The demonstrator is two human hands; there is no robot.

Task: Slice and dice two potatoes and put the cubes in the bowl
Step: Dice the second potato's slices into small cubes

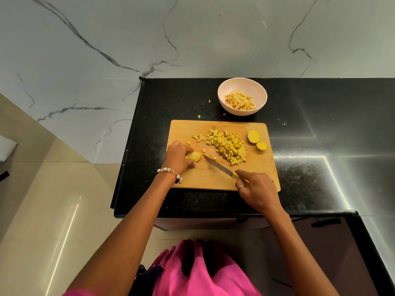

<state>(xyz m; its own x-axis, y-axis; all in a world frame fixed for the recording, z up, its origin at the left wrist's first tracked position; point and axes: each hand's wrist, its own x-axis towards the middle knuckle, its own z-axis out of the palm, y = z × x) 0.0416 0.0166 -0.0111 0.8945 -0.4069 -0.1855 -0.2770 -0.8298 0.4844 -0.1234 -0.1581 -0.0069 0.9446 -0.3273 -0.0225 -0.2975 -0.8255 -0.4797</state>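
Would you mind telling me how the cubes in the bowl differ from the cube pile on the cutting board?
The cubes in the bowl look paler, some browned; the cube pile on the cutting board is brighter yellow. The bowl's portion is smaller and contained by the pink bowl; the board's pile is larger and spreads loosely. Both are small potato dice.

One bowl (242, 96) holding a heap of cubes, upper centre. One board (222, 180) at centre. On it: one pile of cubes (228, 145), too many to count, two potato pieces (253, 136) (261, 145) at its right, and one potato piece (194, 156) at its left. One knife (218, 165). Two hands (178, 155) (256, 189).
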